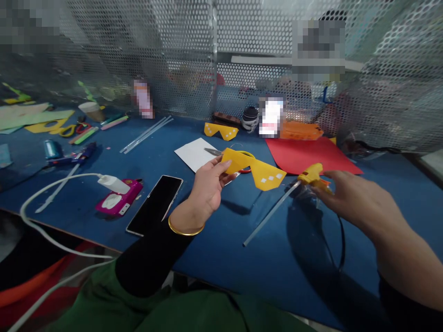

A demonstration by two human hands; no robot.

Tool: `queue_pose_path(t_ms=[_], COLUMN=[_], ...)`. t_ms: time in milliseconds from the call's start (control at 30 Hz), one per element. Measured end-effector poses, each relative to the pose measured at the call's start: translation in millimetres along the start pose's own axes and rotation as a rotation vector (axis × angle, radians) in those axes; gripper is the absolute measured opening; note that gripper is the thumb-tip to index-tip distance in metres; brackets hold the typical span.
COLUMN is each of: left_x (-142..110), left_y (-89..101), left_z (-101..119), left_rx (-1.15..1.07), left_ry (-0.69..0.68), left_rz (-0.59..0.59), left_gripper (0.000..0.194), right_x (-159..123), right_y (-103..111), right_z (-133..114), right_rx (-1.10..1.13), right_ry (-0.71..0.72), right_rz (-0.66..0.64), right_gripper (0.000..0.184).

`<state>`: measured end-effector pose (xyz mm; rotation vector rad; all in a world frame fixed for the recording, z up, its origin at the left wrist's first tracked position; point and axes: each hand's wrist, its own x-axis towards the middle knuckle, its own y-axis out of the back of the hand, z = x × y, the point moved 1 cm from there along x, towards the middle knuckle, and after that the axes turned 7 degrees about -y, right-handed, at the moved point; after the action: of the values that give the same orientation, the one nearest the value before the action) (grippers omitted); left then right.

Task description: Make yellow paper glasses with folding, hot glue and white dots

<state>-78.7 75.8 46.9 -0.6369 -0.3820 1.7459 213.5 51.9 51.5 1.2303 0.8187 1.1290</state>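
My left hand [206, 184] pinches one end of a yellow paper glasses cutout [254, 167] between thumb and fingers, holding it above the table. White diamond-shaped pieces mark its right half. At the right, my right hand [360, 196] has its thumb and fingers around a yellow glue gun [311, 175]. From the gun a clear glue stick [272, 213] points down to the left. Behind the held cutout lie scissors [212, 151], partly hidden, beside a white sheet of paper [195, 154]. A second yellow glasses cutout [220, 131] rests farther back.
A black phone [155, 205] and a pink power socket [119, 197] with a white plug lie at left. Red paper [311, 154] is at back right. Loose glue sticks [147, 133], markers [85, 134] and another glue gun [81, 154] lie left. A perforated metal panel [173, 55] closes the back.
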Motion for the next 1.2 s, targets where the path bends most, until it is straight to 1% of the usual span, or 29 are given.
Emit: queue_pose_path(t_ms=[67, 133, 267, 367, 533, 667, 767, 867, 1033, 1133, 1200], left_x=[0, -1, -3, -4, -5, -6, -5, -5, -5, -6, -6], left_y=[-1.0, -2.2, -3.0, -2.3, -2.6, -3.0, -2.5, -2.0, -2.2, -2.6, -2.8], left_z=[-1, -1, -2, -2, -2, -1, -1, -2, -2, -1, -1], left_rx=[-0.009, -0.003, 0.019, 0.028, 0.047, 0.053, 0.049, 0.049, 0.047, 0.037, 0.034], left_ry=[0.014, 0.056, 0.142, 0.166, 0.18, 0.181, 0.173, 0.164, 0.156, 0.155, 0.155], left_rz=[-0.002, -0.022, -0.06, -0.068, -0.085, -0.094, -0.101, -0.095, -0.084, -0.094, -0.093], left_gripper=[0.014, 0.01, 0.01, 0.01, 0.008, 0.014, 0.018, 0.017, 0.017, 0.018, 0.018], right_x=[-5, -8, -10, -9, -5, -3, -2, -2, -4, -2, 1], right_y=[-10, -16, -20, -21, -25, -26, -27, -28, -22, -19, -21], right_z=[1, 1, 0, -1, 0, 1, 1, 1, 2, 8, 14], right_rx=[-0.084, -0.107, -0.087, -0.048, -0.003, 0.049, 0.075, 0.098, 0.218, 0.278, 0.391], right_ry=[0.011, 0.009, 0.048, 0.078, 0.075, 0.088, 0.062, 0.032, 0.001, -0.039, -0.053], right_rz=[-0.027, -0.025, -0.002, 0.022, 0.024, 0.026, 0.046, 0.084, 0.195, 0.191, 0.21], right_gripper=[0.046, 0.04, 0.036, 0.034, 0.034, 0.038, 0.042, 0.043, 0.044, 0.043, 0.041])
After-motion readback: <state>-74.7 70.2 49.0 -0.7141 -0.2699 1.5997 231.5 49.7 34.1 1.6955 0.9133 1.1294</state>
